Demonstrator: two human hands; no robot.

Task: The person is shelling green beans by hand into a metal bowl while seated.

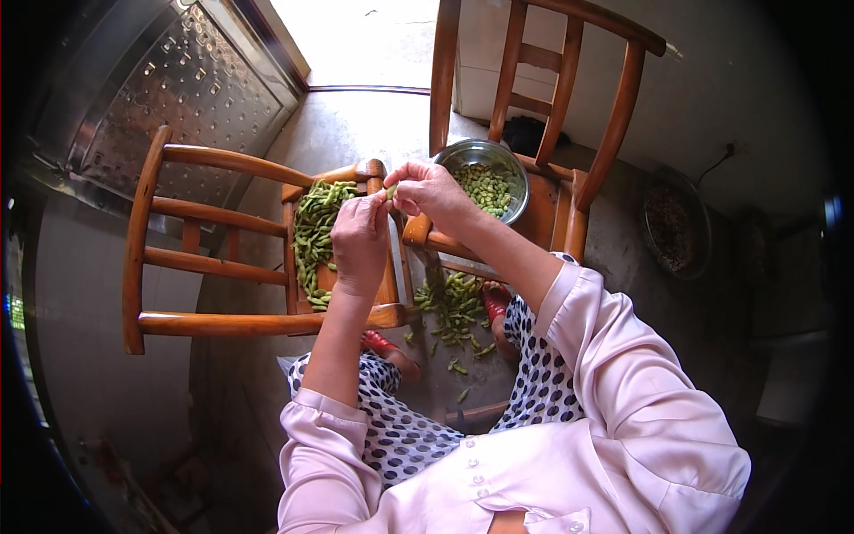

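Observation:
My left hand (360,233) and my right hand (430,193) meet between two wooden chairs, both pinching one green bean pod (391,192) at their fingertips. Beneath and beside my left hand, a heap of green pods (313,227) lies on the seat of the left chair (387,290). A glass or metal bowl (525,200) on the right chair (544,210) stands just beyond my right wrist, with shelled green beans (484,189) inside. More pods (454,307) are scattered on the floor between my feet.
A patterned metal door (193,87) stands at the upper left, beside a bright doorway (367,40). Against the right wall sits a round basin (677,223) with dark contents. A dark object (524,135) lies behind the right chair's back. Chair backs rise at both sides.

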